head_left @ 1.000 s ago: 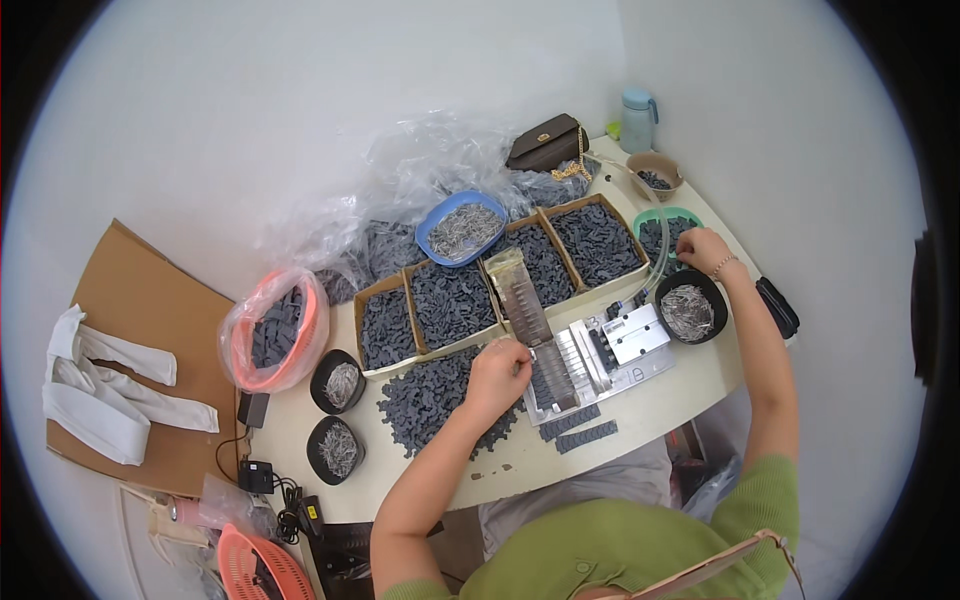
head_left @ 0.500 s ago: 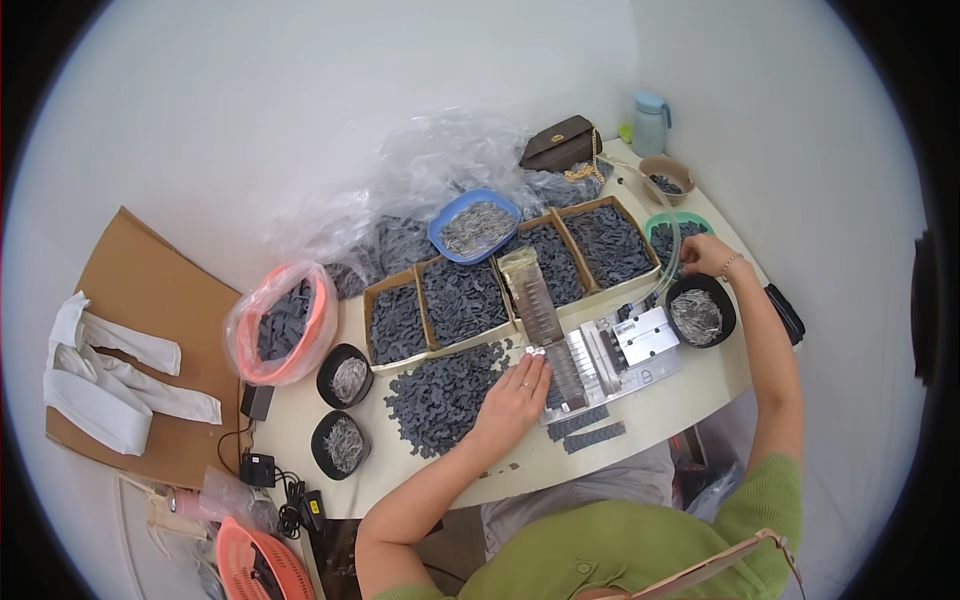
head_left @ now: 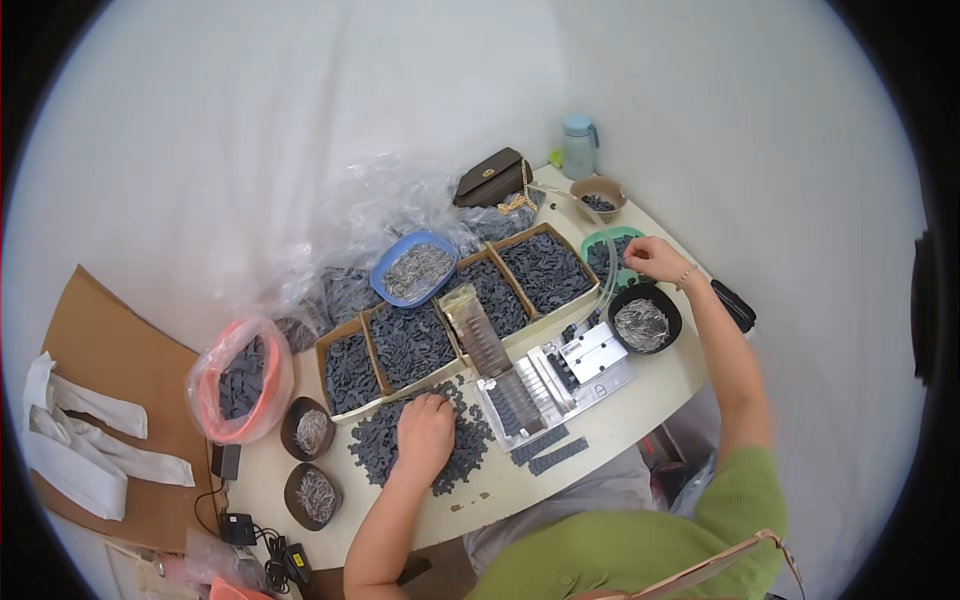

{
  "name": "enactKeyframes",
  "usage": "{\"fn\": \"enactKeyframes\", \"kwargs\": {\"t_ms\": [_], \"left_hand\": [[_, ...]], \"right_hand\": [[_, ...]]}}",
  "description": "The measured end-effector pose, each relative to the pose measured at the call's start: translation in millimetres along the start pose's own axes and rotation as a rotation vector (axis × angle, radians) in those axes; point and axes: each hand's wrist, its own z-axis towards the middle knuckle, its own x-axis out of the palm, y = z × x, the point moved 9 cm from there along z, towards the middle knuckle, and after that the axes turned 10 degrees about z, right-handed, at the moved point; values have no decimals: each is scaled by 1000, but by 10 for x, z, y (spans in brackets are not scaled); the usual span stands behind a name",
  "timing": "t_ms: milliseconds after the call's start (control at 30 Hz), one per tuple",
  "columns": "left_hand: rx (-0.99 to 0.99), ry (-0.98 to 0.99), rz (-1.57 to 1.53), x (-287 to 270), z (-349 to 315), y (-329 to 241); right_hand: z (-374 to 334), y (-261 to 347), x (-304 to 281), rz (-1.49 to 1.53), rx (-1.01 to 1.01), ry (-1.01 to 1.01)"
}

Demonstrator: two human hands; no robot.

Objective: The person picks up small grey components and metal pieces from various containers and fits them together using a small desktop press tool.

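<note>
My left hand (head_left: 426, 436) rests on a loose heap of small dark grey plastic pieces (head_left: 376, 447), its fingers bent down and close together. Whatever lies under the fingertips is hidden. My right hand (head_left: 655, 260), with a bracelet at the wrist, hovers by the edge of a green tray (head_left: 590, 246) of dark pieces, just beyond a black bowl of metal pins (head_left: 642, 325). Its thumb and fingers are pinched; anything between them is too small to tell. Between my hands stands a metal fixture (head_left: 590, 357) with a slanted clear chute (head_left: 474, 330) holding stacked dark parts.
Behind the heap, cardboard boxes (head_left: 405, 340) hold dark pieces, with a blue tray (head_left: 376, 277) of pins on top. Two black bowls (head_left: 292, 425) and a lined pink basket (head_left: 212, 400) stand left. Dark strips (head_left: 558, 456) lie before the fixture. A light-blue jug (head_left: 578, 150) stands far back.
My left hand has left the fixture's chute and moved left onto the heap. My right hand stays near the green tray and pin bowl. The whole view has shifted.
</note>
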Motion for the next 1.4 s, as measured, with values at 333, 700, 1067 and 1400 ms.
{"fn": "enactKeyframes", "kwargs": {"t_ms": [333, 700, 1067, 1400], "left_hand": [[-244, -225, -47, -615, -521, 388], [-749, -273, 128, -908, -1914, 1474], [-914, 87, 27, -469, -2210, 1946], [-912, -114, 24, -696, -2074, 1828]], "right_hand": [[-879, 1716, 1763, -134, -636, 371], [-1279, 1919, 2543, -711, -991, 185], [-1066, 1926, 2467, -580, -964, 227], [-1296, 1856, 2389, -582, -998, 210]]}}
